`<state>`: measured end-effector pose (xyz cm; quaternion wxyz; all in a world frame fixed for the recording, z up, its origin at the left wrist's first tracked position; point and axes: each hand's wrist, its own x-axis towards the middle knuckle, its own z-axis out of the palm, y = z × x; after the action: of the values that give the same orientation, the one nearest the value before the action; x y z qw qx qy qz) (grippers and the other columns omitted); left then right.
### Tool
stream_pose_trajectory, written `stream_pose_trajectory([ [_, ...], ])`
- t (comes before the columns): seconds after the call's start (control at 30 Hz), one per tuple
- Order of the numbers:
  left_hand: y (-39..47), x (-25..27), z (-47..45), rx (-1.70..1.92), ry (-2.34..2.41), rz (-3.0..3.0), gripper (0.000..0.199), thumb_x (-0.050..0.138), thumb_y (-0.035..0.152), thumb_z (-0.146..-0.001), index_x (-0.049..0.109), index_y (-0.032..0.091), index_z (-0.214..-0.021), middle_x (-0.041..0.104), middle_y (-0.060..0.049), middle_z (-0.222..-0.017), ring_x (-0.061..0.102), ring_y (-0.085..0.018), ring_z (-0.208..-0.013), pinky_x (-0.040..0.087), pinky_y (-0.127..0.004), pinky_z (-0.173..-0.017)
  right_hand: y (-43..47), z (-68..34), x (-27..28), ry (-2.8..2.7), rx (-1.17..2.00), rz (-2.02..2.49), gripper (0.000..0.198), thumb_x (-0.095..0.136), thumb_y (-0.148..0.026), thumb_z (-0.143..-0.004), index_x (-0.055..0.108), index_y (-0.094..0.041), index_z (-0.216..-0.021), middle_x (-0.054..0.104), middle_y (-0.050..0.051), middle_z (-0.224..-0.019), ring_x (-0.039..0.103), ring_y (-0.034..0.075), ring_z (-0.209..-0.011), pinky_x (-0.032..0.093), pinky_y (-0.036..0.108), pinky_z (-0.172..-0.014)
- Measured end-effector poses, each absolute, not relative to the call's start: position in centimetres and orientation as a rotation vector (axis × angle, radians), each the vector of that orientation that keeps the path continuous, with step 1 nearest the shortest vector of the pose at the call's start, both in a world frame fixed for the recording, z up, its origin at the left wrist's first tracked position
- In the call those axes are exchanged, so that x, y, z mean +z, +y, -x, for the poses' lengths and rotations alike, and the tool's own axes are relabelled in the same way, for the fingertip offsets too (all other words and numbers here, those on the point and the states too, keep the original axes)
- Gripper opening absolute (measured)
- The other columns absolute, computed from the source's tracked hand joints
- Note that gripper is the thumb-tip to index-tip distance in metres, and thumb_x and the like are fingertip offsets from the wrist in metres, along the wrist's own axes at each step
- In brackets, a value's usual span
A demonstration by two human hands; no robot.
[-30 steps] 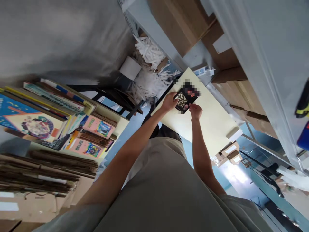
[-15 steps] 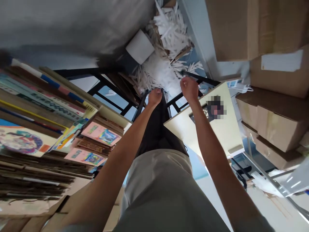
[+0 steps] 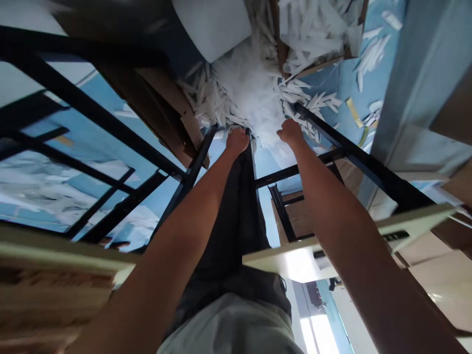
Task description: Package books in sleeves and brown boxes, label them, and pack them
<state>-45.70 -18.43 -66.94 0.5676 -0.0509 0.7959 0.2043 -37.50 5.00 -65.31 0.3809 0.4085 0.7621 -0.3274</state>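
Observation:
My left hand [image 3: 238, 140] is low in front of my dark-trousered legs, fingers curled closed. To its right, my right hand [image 3: 290, 132] is also closed, thumb against the fingers. Between and beyond them spreads a hazy, translucent whitish plastic bag [image 3: 261, 105], its edges hard to make out. Both hands appear to grip its near edge, though the fingertips are partly hidden. White paper-like strips [image 3: 217, 101] lie around it on the blue floor. Past my right hand, an open cardboard box [image 3: 282, 37] holds more of the same strips.
Black metal table legs and bars [image 3: 110, 132] stand on the left, with another black frame [image 3: 368, 162] on the right. Pale tabletop edges [image 3: 280, 258] flank my body. A white block-like object [image 3: 217, 24] sits ahead, and flattened cardboard [image 3: 173, 103] leans at left.
My view has tipped down and come closer to the floor, so the strips and box look larger. The stacked books and cartons have mostly left view. Both hands remain closed near the hazy bag.

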Motion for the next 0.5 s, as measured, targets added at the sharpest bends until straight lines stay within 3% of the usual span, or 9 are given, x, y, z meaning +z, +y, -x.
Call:
stream_pose_trajectory([
  [0.13, -16.7, -71.5, 45.2, 0.403, 1.791, 0.164, 0.044, 0.066, 0.016, -0.109, 0.08, 0.015, -0.15, 0.082, -0.019, -0.157, 0.074, -0.034, -0.156, 0.053, -0.042, -0.134, 4.8, 39.0, -69.1, 1.728, -0.539, -0.93, 0.049, 0.074, -0.027, -0.109, 0.076, -0.007, -0.153, 0.078, 0.029, -0.158, 0.072, 0.049, -0.157, 0.059, 0.062, -0.135],
  [0.37, -16.3, -83.5, 43.5, 0.61, 1.78, 0.403, 0.059, 0.08, 0.014, -0.097, 0.076, 0.011, -0.157, 0.08, -0.022, -0.156, 0.07, -0.04, -0.158, 0.05, -0.047, -0.137, 6.5, 37.1, -78.5, 1.754, -0.468, -0.838, 0.056, 0.07, -0.025, -0.107, 0.07, 0.0, -0.157, 0.073, 0.033, -0.163, 0.065, 0.049, -0.163, 0.05, 0.061, -0.141],
  [0.5, -16.3, -89.9, 41.4, 0.793, 1.72, 0.534, 0.076, 0.091, 0.012, -0.09, 0.069, 0.011, -0.163, 0.066, -0.027, -0.172, 0.058, -0.048, -0.171, 0.043, -0.057, -0.143, 7.7, 36.4, -84.5, 1.832, -0.442, -0.821, 0.067, 0.066, -0.02, -0.104, 0.059, 0.001, -0.168, 0.065, 0.032, -0.174, 0.057, 0.044, -0.172, 0.042, 0.055, -0.148],
])
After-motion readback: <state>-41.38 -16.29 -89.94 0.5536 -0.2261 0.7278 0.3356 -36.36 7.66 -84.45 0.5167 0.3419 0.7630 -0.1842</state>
